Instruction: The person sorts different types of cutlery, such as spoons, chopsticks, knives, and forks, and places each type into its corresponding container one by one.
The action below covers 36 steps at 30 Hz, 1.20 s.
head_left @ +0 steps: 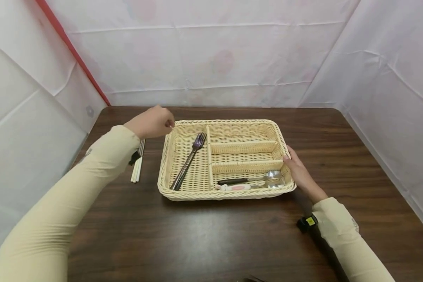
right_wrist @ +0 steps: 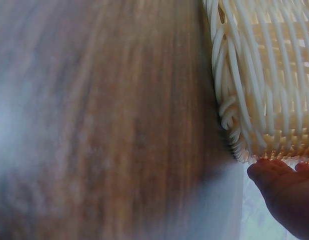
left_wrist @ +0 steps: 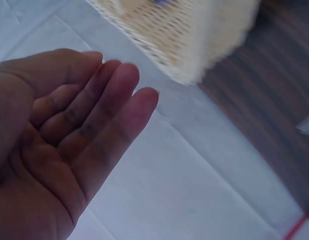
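Observation:
A cream woven basket (head_left: 244, 166) with divided compartments sits on the table. My right hand (head_left: 301, 178) grips its right side, with the thumb at the rim; in the right wrist view, its fingertips touch the weave (right_wrist: 267, 115). Near the basket's far left corner, my left hand (head_left: 153, 122) is raised with loosely bent fingers and holds nothing. Two dark forks (head_left: 190, 160) lie in the large left compartment. The nearest right compartment contains a black-handled spoon (head_left: 234, 181) and a utensil with a white rabbit handle (head_left: 234, 188); their metal heads overlap.
Chopsticks (head_left: 138, 168) with pale ends lie on the dark wooden table (head_left: 183, 239), left of the basket and partly behind the left wrist. White sheeting (head_left: 211, 58) hangs along the table's back and sides. A small dark object (head_left: 254, 278) shows at the bottom edge.

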Motion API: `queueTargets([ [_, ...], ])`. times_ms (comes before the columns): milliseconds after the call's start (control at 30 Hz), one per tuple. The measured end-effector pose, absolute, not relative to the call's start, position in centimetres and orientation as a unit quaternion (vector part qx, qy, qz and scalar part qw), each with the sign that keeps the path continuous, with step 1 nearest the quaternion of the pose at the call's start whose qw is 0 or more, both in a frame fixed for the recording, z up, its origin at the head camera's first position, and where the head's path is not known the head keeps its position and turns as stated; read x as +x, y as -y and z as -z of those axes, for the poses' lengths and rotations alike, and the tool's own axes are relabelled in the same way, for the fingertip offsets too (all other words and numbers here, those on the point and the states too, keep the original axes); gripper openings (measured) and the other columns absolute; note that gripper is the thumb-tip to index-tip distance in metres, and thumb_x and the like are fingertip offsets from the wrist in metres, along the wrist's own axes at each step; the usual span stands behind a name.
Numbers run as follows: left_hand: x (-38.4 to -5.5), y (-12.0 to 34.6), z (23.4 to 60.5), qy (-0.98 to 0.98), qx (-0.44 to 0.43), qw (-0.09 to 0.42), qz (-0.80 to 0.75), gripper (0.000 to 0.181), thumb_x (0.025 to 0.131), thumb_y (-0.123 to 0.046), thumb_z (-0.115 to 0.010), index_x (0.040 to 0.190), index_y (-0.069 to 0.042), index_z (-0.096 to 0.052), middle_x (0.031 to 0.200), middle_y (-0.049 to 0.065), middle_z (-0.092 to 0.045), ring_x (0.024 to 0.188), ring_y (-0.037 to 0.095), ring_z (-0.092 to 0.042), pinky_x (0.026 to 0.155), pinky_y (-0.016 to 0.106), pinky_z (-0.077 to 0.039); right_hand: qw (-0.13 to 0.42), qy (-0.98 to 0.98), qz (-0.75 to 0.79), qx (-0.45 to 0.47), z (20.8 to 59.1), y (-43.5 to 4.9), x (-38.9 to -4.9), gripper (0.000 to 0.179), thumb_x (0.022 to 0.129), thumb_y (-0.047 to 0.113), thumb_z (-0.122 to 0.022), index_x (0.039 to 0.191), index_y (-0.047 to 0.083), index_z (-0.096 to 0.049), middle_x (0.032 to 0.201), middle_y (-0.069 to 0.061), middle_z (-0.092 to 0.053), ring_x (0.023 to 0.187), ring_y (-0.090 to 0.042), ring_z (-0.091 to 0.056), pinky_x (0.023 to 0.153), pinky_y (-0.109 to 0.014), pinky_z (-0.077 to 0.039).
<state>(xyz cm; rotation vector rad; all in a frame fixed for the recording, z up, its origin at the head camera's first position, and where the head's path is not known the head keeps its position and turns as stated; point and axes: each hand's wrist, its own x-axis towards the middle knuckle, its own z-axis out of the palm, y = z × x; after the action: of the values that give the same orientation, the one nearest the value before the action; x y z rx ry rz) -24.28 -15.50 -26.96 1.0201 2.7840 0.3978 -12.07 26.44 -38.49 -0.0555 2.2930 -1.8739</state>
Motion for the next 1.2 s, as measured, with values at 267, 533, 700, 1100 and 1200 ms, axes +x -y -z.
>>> queueTargets([
  [267,-22.9,20.9,29.7,-0.966,0.202,0.069,-0.147,0.012,0.083,-0.004,-0.061,0.077,0.004,-0.068,0.069,0.010,-0.063,0.058,0.019,-0.055,0.057,0.040,-0.048,0.089,-0.779,0.620,-0.014,38.3,-26.6,-11.8,0.055,0.105,0.021,-0.020,0.151,0.006,0.006,0.155,-0.022,-0.002,0.139,-0.037,-0.012,0.108,-0.054,-0.015],
  [533,-22.5,24.2,33.9,-0.970,0.106,0.132,-0.172,0.027,0.079,-0.007,-0.061,0.053,-0.006,-0.055,0.050,-0.001,-0.051,0.045,0.013,-0.045,0.045,0.031,-0.040,0.093,-0.770,0.631,-0.018,38.4,-26.6,-12.0,0.054,0.105,0.022,-0.019,0.151,0.006,0.005,0.154,-0.023,-0.006,0.138,-0.037,-0.015,0.108,-0.051,-0.019],
  [700,-22.5,24.6,35.2,-0.968,0.073,0.163,-0.177,0.022,0.080,-0.007,-0.060,0.059,-0.004,-0.053,0.051,0.005,-0.056,0.045,0.016,-0.053,0.045,0.029,-0.042,0.090,-0.762,0.640,-0.022,38.8,-26.6,-12.0,0.054,0.105,0.021,-0.020,0.151,0.004,0.004,0.153,-0.026,-0.009,0.137,-0.040,-0.016,0.108,-0.048,-0.022],
  [1100,-22.6,24.7,36.0,-0.962,0.043,0.178,-0.202,0.015,0.076,-0.004,-0.060,0.062,0.000,-0.054,0.050,0.005,-0.056,0.045,0.018,-0.060,0.044,0.026,-0.046,0.095,-0.772,0.629,-0.010,38.4,-26.6,-12.0,0.055,0.105,0.021,-0.018,0.151,0.006,0.006,0.155,-0.022,-0.004,0.139,-0.036,-0.013,0.109,-0.052,-0.015],
  [1200,-22.7,24.6,36.2,-0.960,0.038,0.184,-0.207,0.014,0.075,-0.003,-0.061,0.065,0.001,-0.052,0.053,0.008,-0.057,0.047,0.018,-0.061,0.045,0.027,-0.048,0.097,-0.769,0.632,-0.009,38.4,-26.5,-11.9,0.054,0.105,0.021,-0.018,0.151,0.007,0.007,0.155,-0.022,-0.004,0.139,-0.035,-0.012,0.109,-0.052,-0.015],
])
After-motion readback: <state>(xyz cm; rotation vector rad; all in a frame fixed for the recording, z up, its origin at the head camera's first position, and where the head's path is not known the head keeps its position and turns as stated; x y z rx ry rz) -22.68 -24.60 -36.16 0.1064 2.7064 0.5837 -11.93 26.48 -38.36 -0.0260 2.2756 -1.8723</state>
